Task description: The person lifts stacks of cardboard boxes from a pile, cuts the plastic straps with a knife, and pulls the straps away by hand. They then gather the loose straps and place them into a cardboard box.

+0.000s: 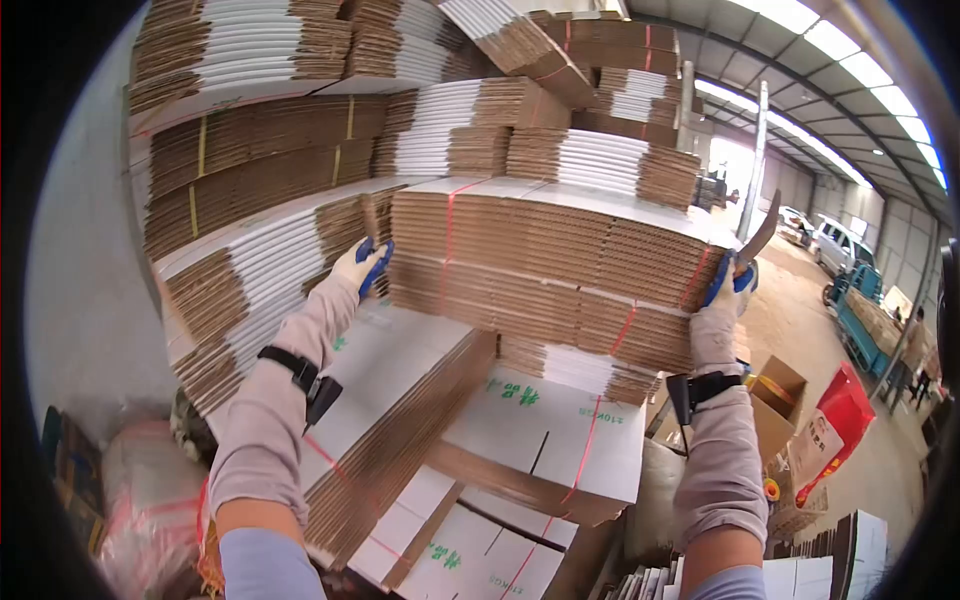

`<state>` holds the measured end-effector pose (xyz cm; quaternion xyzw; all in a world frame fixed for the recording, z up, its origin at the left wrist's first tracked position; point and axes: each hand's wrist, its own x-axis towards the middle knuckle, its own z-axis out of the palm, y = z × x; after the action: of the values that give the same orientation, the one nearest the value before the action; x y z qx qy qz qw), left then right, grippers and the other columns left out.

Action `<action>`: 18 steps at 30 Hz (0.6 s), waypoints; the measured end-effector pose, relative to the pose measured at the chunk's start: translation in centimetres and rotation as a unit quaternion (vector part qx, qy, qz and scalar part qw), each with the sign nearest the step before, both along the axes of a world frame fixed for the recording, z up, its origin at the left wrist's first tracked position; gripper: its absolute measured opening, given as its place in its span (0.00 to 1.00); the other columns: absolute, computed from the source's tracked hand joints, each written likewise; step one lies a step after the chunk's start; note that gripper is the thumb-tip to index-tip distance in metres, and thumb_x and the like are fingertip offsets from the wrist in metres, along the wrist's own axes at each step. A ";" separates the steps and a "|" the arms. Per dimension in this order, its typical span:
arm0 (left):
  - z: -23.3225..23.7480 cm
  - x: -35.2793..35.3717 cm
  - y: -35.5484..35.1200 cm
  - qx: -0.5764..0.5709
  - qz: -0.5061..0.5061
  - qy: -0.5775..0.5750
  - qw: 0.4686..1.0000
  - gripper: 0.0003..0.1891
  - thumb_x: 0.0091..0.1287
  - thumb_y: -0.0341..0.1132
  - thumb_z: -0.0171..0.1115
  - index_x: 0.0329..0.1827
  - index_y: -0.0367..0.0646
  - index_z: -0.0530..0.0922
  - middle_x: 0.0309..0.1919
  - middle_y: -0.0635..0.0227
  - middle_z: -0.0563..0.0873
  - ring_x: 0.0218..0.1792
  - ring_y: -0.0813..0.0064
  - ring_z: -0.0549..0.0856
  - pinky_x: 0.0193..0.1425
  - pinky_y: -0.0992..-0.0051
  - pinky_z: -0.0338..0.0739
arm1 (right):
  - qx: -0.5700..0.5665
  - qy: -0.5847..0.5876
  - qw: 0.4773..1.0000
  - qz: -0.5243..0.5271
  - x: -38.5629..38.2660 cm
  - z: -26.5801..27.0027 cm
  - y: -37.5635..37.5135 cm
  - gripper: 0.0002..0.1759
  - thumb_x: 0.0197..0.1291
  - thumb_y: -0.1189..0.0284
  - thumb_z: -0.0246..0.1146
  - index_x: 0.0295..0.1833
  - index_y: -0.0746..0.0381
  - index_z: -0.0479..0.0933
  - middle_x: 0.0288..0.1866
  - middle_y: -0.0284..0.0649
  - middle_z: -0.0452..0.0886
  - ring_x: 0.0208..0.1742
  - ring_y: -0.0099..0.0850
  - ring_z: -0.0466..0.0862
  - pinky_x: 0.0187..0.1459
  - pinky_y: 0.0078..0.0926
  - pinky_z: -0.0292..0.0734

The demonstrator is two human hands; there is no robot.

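My left hand (365, 266), in a white and blue glove, has its fingers curled at the left end of a strapped bundle of flattened cardboard boxes (560, 238). At the bundle's right end, my right hand (732, 286), gloved alike, is closed round a knife, with its curved blade (765, 228) pointing up and away. Red straps cross the bundle's front. Another strapped bundle (540, 302) lies directly beneath it. Nearer me are white-topped bundles (560, 425) with green print and red straps. The knife's handle is hidden in my right glove.
Tall stacks of flattened boxes (250, 150) rise at the left and back. On the right are an open carton (778, 392), a red and white bag (835, 425), a blue cart (860, 325) and a white van (838, 245). A plastic-wrapped roll (150, 490) stands at lower left.
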<state>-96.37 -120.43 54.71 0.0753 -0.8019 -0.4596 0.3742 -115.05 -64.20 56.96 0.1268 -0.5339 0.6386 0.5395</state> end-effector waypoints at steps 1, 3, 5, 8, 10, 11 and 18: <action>-0.4 -4.1 -3.4 -0.068 0.065 -0.027 0.995 0.40 0.58 0.60 0.58 0.62 0.33 0.66 0.53 0.54 0.79 0.54 0.64 0.78 0.58 0.74 0.69 | -0.007 -0.003 0.998 -0.060 0.0 0.2 -0.4 0.18 0.60 0.64 0.61 0.47 0.66 0.70 0.39 0.45 0.74 0.40 0.38 0.74 0.45 0.34 0.68; 4.1 -3.6 0.6 -0.078 0.093 -0.090 0.988 0.43 0.55 0.64 0.58 0.63 0.35 0.66 0.53 0.51 0.78 0.56 0.61 0.77 0.60 0.73 0.68 | -0.014 -0.014 0.998 -0.059 -0.3 -0.1 -0.5 0.19 0.60 0.64 0.61 0.50 0.66 0.70 0.42 0.45 0.75 0.42 0.37 0.75 0.46 0.32 0.68; 1.3 -12.3 -6.6 -0.051 0.161 0.003 0.986 0.46 0.52 0.67 0.59 0.64 0.37 0.66 0.56 0.51 0.77 0.58 0.60 0.76 0.61 0.71 0.67 | -0.040 -0.018 0.999 -0.019 0.2 -0.3 -0.6 0.22 0.59 0.65 0.62 0.54 0.66 0.67 0.46 0.47 0.75 0.46 0.38 0.75 0.50 0.32 0.68; 1.1 -14.8 -6.4 -0.020 0.203 0.050 0.978 0.49 0.47 0.68 0.61 0.65 0.38 0.65 0.57 0.48 0.75 0.59 0.59 0.75 0.61 0.70 0.67 | -0.008 -0.072 0.992 -0.102 -1.7 -1.2 0.0 0.25 0.57 0.63 0.63 0.54 0.68 0.67 0.50 0.50 0.73 0.50 0.43 0.74 0.52 0.35 0.67; 2.1 -13.2 -4.5 -0.029 0.200 0.010 0.979 0.47 0.48 0.67 0.63 0.60 0.35 0.69 0.54 0.48 0.78 0.56 0.59 0.77 0.58 0.70 0.70 | 0.017 -0.065 0.990 -0.121 -0.4 -1.0 -0.6 0.26 0.59 0.59 0.61 0.54 0.67 0.67 0.50 0.51 0.71 0.52 0.47 0.72 0.53 0.37 0.66; 3.4 -11.7 -3.1 -0.023 0.207 -0.066 0.976 0.45 0.48 0.66 0.63 0.57 0.33 0.72 0.52 0.49 0.79 0.55 0.59 0.78 0.56 0.70 0.71 | 0.030 -0.079 0.988 -0.129 1.6 -0.3 -0.7 0.27 0.59 0.58 0.60 0.55 0.67 0.67 0.50 0.51 0.70 0.52 0.48 0.72 0.54 0.38 0.65; 5.0 3.2 9.7 0.202 0.062 0.001 0.977 0.33 0.50 0.57 0.69 0.46 0.36 0.78 0.37 0.64 0.82 0.35 0.72 0.79 0.41 0.73 0.74 | -0.210 -0.037 0.927 0.309 5.1 0.6 6.8 0.15 0.58 0.64 0.63 0.48 0.59 0.73 0.35 0.32 0.77 0.36 0.21 0.75 0.39 0.19 0.69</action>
<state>-93.17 -110.70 59.72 0.1985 -0.6857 -0.5885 0.3796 -109.94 -57.38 57.52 0.1455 -0.3413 0.8754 0.3100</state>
